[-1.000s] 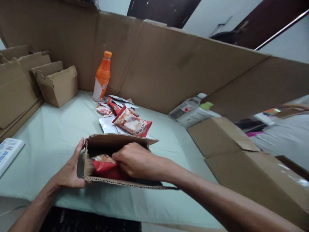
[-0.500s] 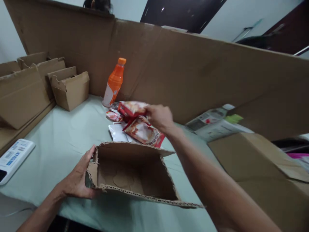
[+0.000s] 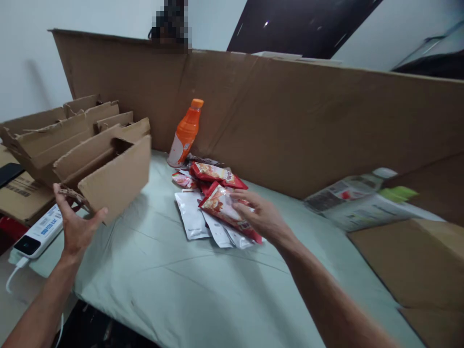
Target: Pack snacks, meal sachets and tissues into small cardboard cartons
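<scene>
My left hand (image 3: 76, 229) grips the near end of an open cardboard box (image 3: 118, 181) at the left, thumb on its front wall. The box is tilted, and most of its inside is hidden. My right hand (image 3: 266, 215) reaches over a red snack packet (image 3: 219, 203), its fingers stretched out and apart, the tips at the packet's upper side. Whether they press on it I cannot tell. Beneath that packet lie several white pouches (image 3: 192, 220). Just behind are other red packets (image 3: 213, 172) and a small pink-and-red packet (image 3: 184, 179).
An orange drink bottle (image 3: 186, 128) stands by the tall cardboard wall (image 3: 308, 125). More cardboard boxes (image 3: 47, 137) and a white power bank (image 3: 41, 234) with a cable are at left. A plastic bottle (image 3: 355, 188) and a cardboard box (image 3: 402, 261) lie at right.
My left hand has carried the box from the front middle to the left, beside the other boxes. My right hand has let go of the red packet it held above the pile.
</scene>
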A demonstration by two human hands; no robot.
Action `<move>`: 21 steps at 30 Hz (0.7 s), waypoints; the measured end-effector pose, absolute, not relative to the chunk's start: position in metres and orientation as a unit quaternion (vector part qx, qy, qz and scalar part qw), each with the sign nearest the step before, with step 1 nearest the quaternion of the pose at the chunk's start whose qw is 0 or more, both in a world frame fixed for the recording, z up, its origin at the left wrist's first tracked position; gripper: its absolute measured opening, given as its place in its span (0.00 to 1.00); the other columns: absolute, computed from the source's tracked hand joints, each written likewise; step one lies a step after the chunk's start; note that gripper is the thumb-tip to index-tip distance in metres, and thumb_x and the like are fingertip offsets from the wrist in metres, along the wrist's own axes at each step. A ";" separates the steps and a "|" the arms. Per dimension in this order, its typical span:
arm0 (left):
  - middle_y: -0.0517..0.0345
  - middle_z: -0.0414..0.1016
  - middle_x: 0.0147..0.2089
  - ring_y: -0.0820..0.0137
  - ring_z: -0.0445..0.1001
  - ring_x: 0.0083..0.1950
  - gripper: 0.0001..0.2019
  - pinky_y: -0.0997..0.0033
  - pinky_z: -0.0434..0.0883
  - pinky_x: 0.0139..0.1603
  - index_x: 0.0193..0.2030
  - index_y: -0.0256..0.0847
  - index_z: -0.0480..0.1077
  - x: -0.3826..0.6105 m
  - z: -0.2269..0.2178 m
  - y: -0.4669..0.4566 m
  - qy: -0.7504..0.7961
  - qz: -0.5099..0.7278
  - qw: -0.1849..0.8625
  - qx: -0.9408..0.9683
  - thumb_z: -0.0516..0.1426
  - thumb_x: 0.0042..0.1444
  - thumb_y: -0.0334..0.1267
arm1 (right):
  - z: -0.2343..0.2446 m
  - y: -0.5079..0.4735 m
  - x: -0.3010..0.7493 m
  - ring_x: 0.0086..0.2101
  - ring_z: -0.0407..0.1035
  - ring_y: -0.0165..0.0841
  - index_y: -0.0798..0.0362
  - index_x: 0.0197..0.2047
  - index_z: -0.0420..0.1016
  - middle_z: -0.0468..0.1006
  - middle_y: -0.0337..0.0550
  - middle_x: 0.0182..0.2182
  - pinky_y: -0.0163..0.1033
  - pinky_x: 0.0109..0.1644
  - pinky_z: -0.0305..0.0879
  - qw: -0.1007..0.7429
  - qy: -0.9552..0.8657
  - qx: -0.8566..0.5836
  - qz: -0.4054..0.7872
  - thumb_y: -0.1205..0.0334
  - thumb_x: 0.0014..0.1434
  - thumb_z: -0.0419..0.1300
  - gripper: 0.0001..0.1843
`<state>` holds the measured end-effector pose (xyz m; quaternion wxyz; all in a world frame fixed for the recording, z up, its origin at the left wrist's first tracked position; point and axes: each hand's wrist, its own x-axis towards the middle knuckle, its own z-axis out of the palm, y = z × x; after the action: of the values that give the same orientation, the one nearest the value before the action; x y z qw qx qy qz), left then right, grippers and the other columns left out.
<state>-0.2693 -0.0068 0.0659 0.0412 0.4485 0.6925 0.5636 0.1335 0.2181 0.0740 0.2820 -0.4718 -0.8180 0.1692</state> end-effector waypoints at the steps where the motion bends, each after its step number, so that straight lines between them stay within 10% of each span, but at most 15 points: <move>1: 0.47 0.26 0.82 0.47 0.34 0.83 0.60 0.43 0.43 0.81 0.77 0.51 0.19 -0.274 0.067 -0.002 0.708 0.562 0.013 0.427 0.65 0.60 0.52 | 0.066 0.212 0.136 0.59 0.73 0.49 0.49 0.47 0.84 0.81 0.53 0.57 0.59 0.63 0.67 0.301 -0.807 -0.471 0.189 0.49 0.61 0.57 0.20; 11: 0.45 0.20 0.83 0.39 0.22 0.80 0.59 0.44 0.33 0.78 0.77 0.37 0.16 -0.306 0.063 0.033 0.746 0.539 -0.058 0.386 0.61 0.62 0.54 | 0.002 0.167 0.166 0.58 0.73 0.48 0.48 0.43 0.83 0.81 0.53 0.55 0.61 0.66 0.65 0.422 -0.724 -0.518 0.173 0.46 0.60 0.57 0.19; 21: 0.48 0.19 0.83 0.37 0.08 0.76 0.53 0.30 0.34 0.77 0.78 0.44 0.18 -0.313 0.069 0.033 0.736 0.511 -0.024 0.444 0.57 0.66 0.53 | -0.023 0.140 0.152 0.58 0.73 0.48 0.50 0.47 0.82 0.80 0.55 0.57 0.63 0.66 0.66 0.451 -0.740 -0.486 0.107 0.51 0.66 0.54 0.18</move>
<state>-0.3131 0.0328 0.0687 -0.0244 0.4436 0.7362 0.5105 0.1520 0.1405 -0.0228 0.4515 -0.4864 -0.7403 0.1071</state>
